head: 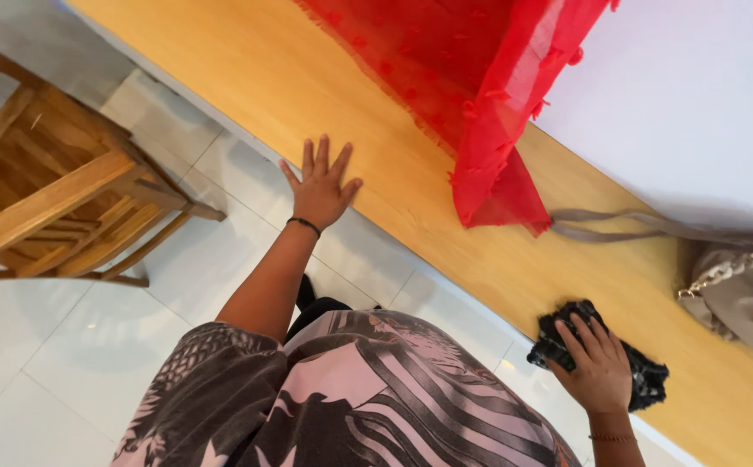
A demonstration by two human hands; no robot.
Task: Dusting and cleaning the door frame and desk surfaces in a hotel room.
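Note:
My left hand (322, 185) is open with fingers spread, resting at the near edge of the long wooden table (307, 95). It holds nothing. My right hand (599, 365) presses down on a crumpled black cloth (649, 376) lying on the table near its edge at the lower right. A sheer red fabric (472, 78) with small tufts hangs down over the table's middle, between and beyond both hands.
A beige handbag (744, 294) with a chain and a long strap lies at the table's right end. A wooden chair (48, 190) stands on the white tiled floor (65, 346) at the left. A white wall (696, 95) backs the table.

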